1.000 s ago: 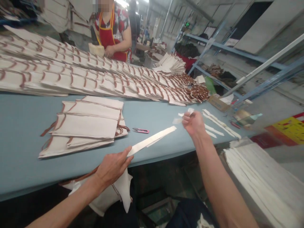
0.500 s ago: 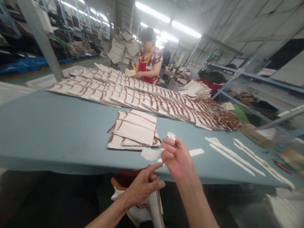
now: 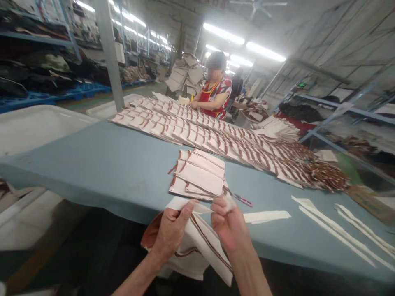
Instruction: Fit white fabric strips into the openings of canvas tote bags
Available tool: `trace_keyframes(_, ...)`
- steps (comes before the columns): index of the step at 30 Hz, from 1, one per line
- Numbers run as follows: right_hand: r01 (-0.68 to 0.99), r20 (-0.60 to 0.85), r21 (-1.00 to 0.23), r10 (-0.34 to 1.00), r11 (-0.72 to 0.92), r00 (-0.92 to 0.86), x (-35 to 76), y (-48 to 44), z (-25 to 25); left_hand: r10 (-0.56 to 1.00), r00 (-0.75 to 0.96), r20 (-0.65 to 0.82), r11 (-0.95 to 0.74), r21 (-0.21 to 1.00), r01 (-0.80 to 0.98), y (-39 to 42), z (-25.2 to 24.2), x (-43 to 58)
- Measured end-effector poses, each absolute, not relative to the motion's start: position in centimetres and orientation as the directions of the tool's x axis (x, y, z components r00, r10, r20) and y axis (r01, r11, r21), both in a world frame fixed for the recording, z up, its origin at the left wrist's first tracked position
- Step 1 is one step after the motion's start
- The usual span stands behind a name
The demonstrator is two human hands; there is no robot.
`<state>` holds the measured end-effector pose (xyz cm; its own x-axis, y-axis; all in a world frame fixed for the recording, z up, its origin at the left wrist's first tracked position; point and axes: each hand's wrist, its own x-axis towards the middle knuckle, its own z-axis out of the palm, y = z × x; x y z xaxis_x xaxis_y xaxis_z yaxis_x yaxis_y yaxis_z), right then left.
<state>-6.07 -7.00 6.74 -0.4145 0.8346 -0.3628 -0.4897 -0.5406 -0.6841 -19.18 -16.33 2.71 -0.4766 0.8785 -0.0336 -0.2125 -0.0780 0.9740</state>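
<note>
My left hand [image 3: 173, 230] is closed, thumb against the fingers, on a white paper-like piece [image 3: 177, 203] at the table's front edge. Under and beside it hangs a cream cloth bag [image 3: 212, 242] with brown edging and a reddish-brown inside; whether the fingers also grip its edge is unclear. To the right, my right hand [image 3: 228, 226] is closed with a small white scrap [image 3: 229, 202] showing above its fingers. Just beyond both hands lies a small stack of cream cloth pieces [image 3: 202, 174] with brown edges.
A pink-handled cutter [image 3: 243, 200] lies by the stack. Pale strips [image 3: 268, 216] rest at right on the blue-green table [image 3: 117, 172]. Long overlapping rows of cream pieces [image 3: 210, 142] cover its far side. Across it, a person [image 3: 214, 92] in a red apron stands. White bins [image 3: 40, 127] are at left.
My left hand was loosely open with its index finger out and is now closed on the white piece. The bag has come up nearer the table edge. The view has swung left.
</note>
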Motion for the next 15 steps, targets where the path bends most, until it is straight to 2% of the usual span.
trace_keyframes(4,-0.395,-0.3,-0.815,0.892,-0.424,-0.338,-3.7,-6.4,5.1,0.908,-0.416,0.055,-0.085,0.995,-0.053,-18.0,4.5,-22.1)
trace_keyframes(7,-0.285,-0.248,-0.906,0.938,-0.313,-0.243,-1.7,-6.5,4.4,0.959,-0.255,0.125,-0.078,0.979,0.186,-19.1,5.3,-23.6)
trace_keyframes(9,-0.144,-0.175,-0.967,0.959,-0.21,-0.224,-1.3,-7.2,4.8,0.985,-0.12,0.127,-0.074,0.926,0.371,-19.5,5.5,-23.8)
trace_keyframes(11,0.098,-0.037,-0.995,0.943,-0.005,-0.33,-2.0,-8.5,5.7,0.995,-0.034,0.096,-0.068,0.875,0.479,-19.5,5.6,-23.5)
trace_keyframes(12,0.209,0.034,-0.968,0.9,0.137,-0.436,-2.7,-9.2,6.1,0.997,-0.01,0.081,-0.065,0.859,0.507,-19.5,5.6,-23.2)
trace_keyframes(13,0.251,0.069,-0.939,0.841,0.237,-0.537,-3.7,-9.9,6.5,0.997,0.006,0.072,-0.064,0.848,0.526,-19.3,5.5,-22.9)
trace_keyframes(15,0.217,0.079,-0.935,0.762,0.28,-0.643,-5.7,-11.1,6.8,0.998,0.013,0.06,-0.058,0.838,0.542,-19.2,5.5,-22.4)
